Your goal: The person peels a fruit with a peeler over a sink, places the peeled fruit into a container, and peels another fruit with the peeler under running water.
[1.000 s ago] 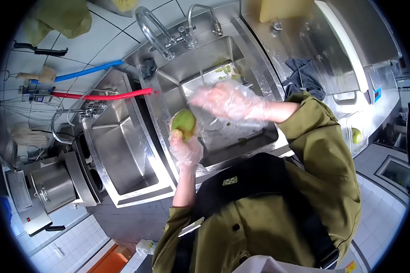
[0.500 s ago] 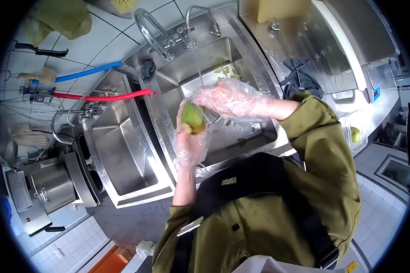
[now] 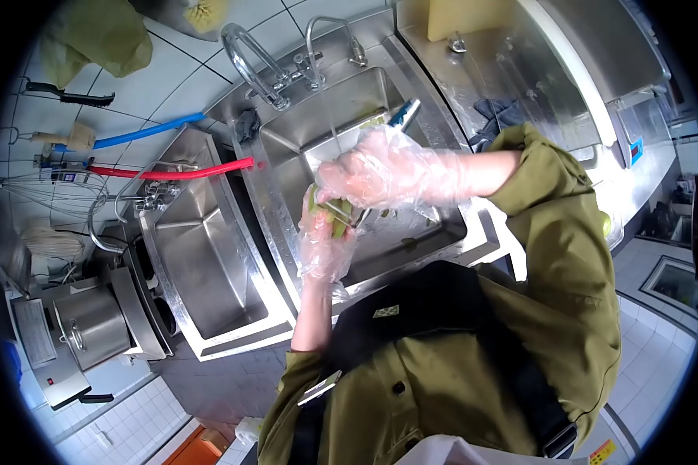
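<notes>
My left hand [image 3: 322,246], in a clear plastic glove, is closed round a green fruit [image 3: 339,228] over the right-hand sink; its exact kind is hard to tell. My gloved right hand [image 3: 381,167] grips a peeler, whose metal head [image 3: 338,209] lies against the fruit. A blue and white handle end [image 3: 405,114] sticks out beyond the right hand. Both hands nearly meet and partly hide the fruit. Below them, green peel scraps [image 3: 411,243] lie in the steel sink [image 3: 283,167].
Behind the sink stand a curved faucet [image 3: 248,58] and a thinner tap [image 3: 332,22]. A second sink [image 3: 209,263] adjoins on the left, with red [image 3: 174,172] and blue hoses [image 3: 151,129] nearby. On the right counter lies a dark cloth [image 3: 495,120].
My right hand has turned over the fruit, bringing the peeler head onto it and the handle end into view. The fruit is now more covered. The whole view has shifted slightly.
</notes>
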`<state>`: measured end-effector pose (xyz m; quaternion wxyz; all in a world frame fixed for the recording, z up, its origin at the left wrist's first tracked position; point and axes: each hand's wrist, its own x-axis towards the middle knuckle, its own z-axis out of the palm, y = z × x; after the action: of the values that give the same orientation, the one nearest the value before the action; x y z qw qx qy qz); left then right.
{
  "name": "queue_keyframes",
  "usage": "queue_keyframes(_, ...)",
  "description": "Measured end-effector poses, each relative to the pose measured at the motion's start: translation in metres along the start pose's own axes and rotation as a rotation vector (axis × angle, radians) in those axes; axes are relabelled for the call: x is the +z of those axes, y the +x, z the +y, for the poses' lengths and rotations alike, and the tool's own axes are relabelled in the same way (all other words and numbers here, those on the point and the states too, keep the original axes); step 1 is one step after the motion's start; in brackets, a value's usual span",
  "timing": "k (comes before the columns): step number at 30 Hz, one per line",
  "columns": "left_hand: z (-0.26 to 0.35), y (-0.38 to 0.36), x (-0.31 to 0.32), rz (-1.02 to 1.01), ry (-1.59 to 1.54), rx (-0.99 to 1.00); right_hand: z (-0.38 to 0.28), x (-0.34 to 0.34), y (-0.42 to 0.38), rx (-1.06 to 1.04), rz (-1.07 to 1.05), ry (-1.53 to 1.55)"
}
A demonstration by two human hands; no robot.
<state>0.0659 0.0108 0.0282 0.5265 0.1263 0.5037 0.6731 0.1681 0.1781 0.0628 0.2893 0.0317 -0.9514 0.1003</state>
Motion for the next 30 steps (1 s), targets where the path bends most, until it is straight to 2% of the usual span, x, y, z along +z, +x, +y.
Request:
queue_keyframes(2,-0.002,-0.007,-0.020,-0.199,-0.121,-0.055,0.027,-0.002,-0.004,-0.022,-0.058,-0.149)
queue_keyframes(3,-0.001,-0.006,-0.027,-0.305,-0.178,-0.077,0.046,-0.006,-0.009,0.204,-0.226,-0.134)
queue_keyframes(4,0.005,-0.012,-0.017,-0.368,-0.202,-0.034,0.067,0.012,-0.028,0.315,-0.339,-0.142)
queue_keyframes(5,0.004,-0.010,-0.022,-0.298,-0.211,-0.053,0.083,0.028,-0.040,0.413,-0.456,-0.158)
queue_keyframes(7,-0.004,0.002,-0.034,-0.165,-0.239,-0.090,0.053,-0.001,-0.026,0.645,-0.601,0.304)
queue_keyframes(9,-0.007,0.003,-0.037,-0.133,-0.257,-0.195,0.017,-0.031,-0.006,0.613,-0.326,0.474)
queue_keyframes(10,-0.010,0.003,-0.036,-0.085,-0.260,-0.228,0.010,-0.031,-0.005,0.202,-0.086,0.043)
queue_keyframes(11,-0.011,0.004,-0.034,-0.038,-0.264,-0.253,0.008,-0.029,-0.003,-0.004,0.001,-0.113)
queue_keyframes(12,-0.010,0.005,-0.033,-0.104,-0.280,-0.256,0.005,-0.028,0.000,-0.193,0.122,-0.290)
queue_keyframes(14,-0.003,0.003,-0.030,-0.233,-0.311,-0.262,0.003,-0.024,0.005,-0.138,0.056,-0.098)
queue_keyframes(15,0.001,0.002,-0.024,-0.281,-0.252,-0.234,0.012,-0.019,0.004,0.034,-0.098,-0.118)
queue_keyframes(17,0.014,-0.002,-0.008,-0.381,-0.132,-0.181,0.040,0.008,-0.016,-0.035,0.091,-0.152)
queue_keyframes(18,0.020,-0.004,-0.002,-0.499,-0.075,-0.209,0.034,-0.007,-0.015,0.088,-0.062,-0.022)
queue_keyframes(21,0.014,-0.002,0.000,-0.514,-0.152,-0.294,0.032,-0.011,-0.016,0.291,-0.120,0.187)
queue_keyframes(22,0.012,-0.001,-0.003,-0.574,-0.191,-0.319,0.031,-0.014,-0.017,0.343,-0.129,0.355)
queue_keyframes(24,0.008,-0.003,0.001,-0.530,-0.351,-0.377,0.020,-0.021,-0.024,0.446,-0.144,0.696)
queue_keyframes(25,0.007,-0.004,0.003,-0.506,-0.431,-0.404,0.015,-0.026,-0.023,0.448,-0.167,0.655)
queue_keyframes(27,0.002,-0.002,-0.002,-0.527,-0.331,-0.391,0.005,-0.034,-0.019,0.449,-0.214,0.573)
queue_keyframes(29,0.004,0.000,-0.002,-0.547,-0.214,-0.417,0.001,-0.032,-0.022,0.198,-0.026,0.317)
queue_keyframes(30,0.014,0.001,0.006,-0.554,-0.148,-0.449,0.001,-0.030,-0.023,0.149,-0.020,0.297)
